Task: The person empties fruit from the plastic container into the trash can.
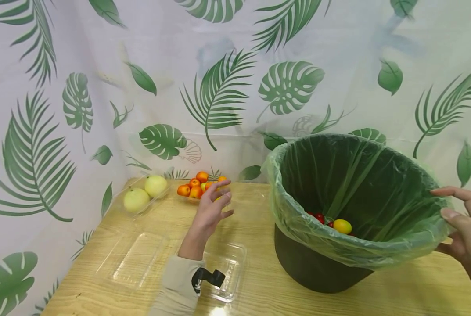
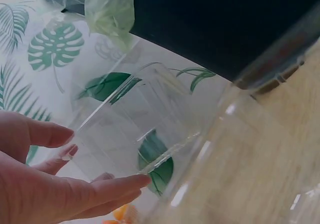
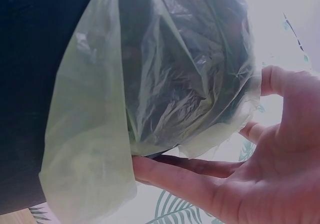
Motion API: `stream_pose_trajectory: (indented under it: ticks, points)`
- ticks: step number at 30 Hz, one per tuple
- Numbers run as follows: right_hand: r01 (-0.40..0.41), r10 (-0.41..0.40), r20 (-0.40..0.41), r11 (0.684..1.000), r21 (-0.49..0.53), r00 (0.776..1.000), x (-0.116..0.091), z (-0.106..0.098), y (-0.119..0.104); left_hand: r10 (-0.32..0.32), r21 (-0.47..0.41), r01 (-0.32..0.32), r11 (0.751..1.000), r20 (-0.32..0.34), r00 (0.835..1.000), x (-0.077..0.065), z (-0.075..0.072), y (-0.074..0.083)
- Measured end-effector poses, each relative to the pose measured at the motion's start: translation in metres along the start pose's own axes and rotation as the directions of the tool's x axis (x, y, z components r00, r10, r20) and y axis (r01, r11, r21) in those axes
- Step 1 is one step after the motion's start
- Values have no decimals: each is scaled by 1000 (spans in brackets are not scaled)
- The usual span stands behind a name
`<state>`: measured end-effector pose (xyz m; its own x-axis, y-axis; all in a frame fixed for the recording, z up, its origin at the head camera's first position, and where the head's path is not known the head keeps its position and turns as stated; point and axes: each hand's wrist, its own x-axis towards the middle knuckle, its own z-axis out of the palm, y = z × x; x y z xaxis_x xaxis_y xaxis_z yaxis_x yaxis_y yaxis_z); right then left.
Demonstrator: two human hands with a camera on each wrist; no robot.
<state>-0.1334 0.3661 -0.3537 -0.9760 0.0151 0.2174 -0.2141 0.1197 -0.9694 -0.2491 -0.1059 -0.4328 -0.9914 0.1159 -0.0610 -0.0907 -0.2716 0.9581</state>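
Note:
My left hand (image 1: 215, 202) is held over the table with its fingers spread, in front of small orange-red fruits (image 1: 195, 192) in a clear container. In the left wrist view its fingertips are beside a clear plastic box (image 2: 135, 124); a firm hold is not visible. My right hand (image 1: 470, 228) grips the rim of a black bin (image 1: 318, 267) through its pale green plastic liner (image 1: 361, 252), at the right side. In the right wrist view the thumb and fingers lie on either side of the liner's edge. A yellow-orange fruit (image 1: 342, 226) and red fruits (image 1: 319, 218) lie inside.
Two pale green round fruits (image 1: 136, 200) sit in a clear container at the back left. A clear tray (image 1: 235, 276) lies beside my left forearm, with another clear tray (image 1: 134, 259) to its left. A leaf-patterned curtain (image 1: 227, 114) hangs behind the wooden table (image 1: 255, 259).

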Motion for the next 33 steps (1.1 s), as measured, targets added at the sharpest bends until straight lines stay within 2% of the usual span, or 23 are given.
stream_pose_trajectory:
  ticks: [6, 10, 15, 19, 23, 27, 30, 33]
  points:
    - [7, -7, -3, 1000, -26, 1000, 0, 1, 0, -77, 46, 75, 996, 32, 997, 2, -1, -8]
    - [11, -11, -4, 1000, -4, 1000, 0, 1, 0, -96, 76, 91, 993, 62, 993, 2, -2, -11]
    - [8, -8, -6, 1000, 19, 1000, 1, 2, -1, -107, 175, 94, 980, 70, 992, 2, -2, -13]
    - [-16, 17, -15, 999, 42, 1000, -1, 2, -2, -117, 292, 92, 952, 69, 991, 1, -1, -13]
    - [-26, 27, -19, 998, 54, 999, -1, 3, -2, -90, 407, 45, 912, 92, 992, -2, -3, -10]
    - [-6, 6, -11, 998, 58, 1000, 0, 2, -2, -39, 479, -26, 877, 126, 991, -6, -4, -1]
    - [0, 1, -4, 998, 58, 1000, 0, 2, -3, 14, 494, -77, 866, 131, 991, -10, -8, 9]
    - [-4, 4, 0, 999, 54, 1000, -2, 3, -6, 93, 489, -132, 862, 103, 990, -13, -12, 20]
